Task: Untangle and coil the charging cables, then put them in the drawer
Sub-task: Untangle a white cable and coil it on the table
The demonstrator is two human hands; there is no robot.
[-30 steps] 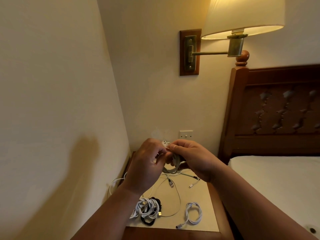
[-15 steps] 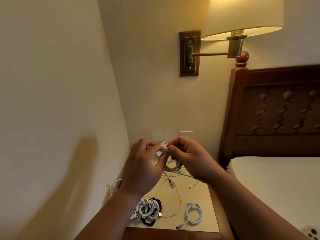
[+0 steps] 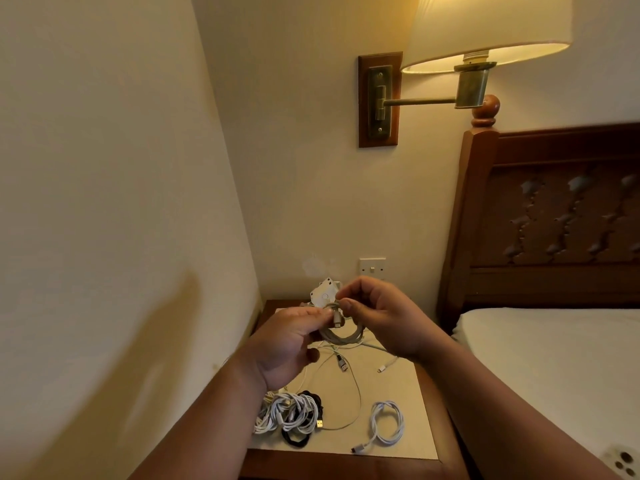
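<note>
Both hands are raised over the bedside table [image 3: 424, 420], working one grey cable coil [image 3: 344, 335]. My left hand [image 3: 289, 344] holds the coil's left side between thumb and fingers. My right hand [image 3: 379, 318] pinches the cable's plug end at the top of the coil. On the table below lie a tangle of white cables over a black one [image 3: 289, 415], a small white coiled cable [image 3: 386, 422] and loose thin cable ends [image 3: 346, 367]. No drawer is in view.
A white charger plug [image 3: 323, 292] sits at the table's back, under a wall switch [image 3: 372, 266]. A wall lamp [image 3: 485, 32] hangs above. The bed [image 3: 554, 344] with its wooden headboard stands to the right, and the wall closes in on the left.
Both hands have dropped a little with the grey coil. The left hand has turned palm-up under the coil, and the right hand has shifted its pinch to the plug end.
</note>
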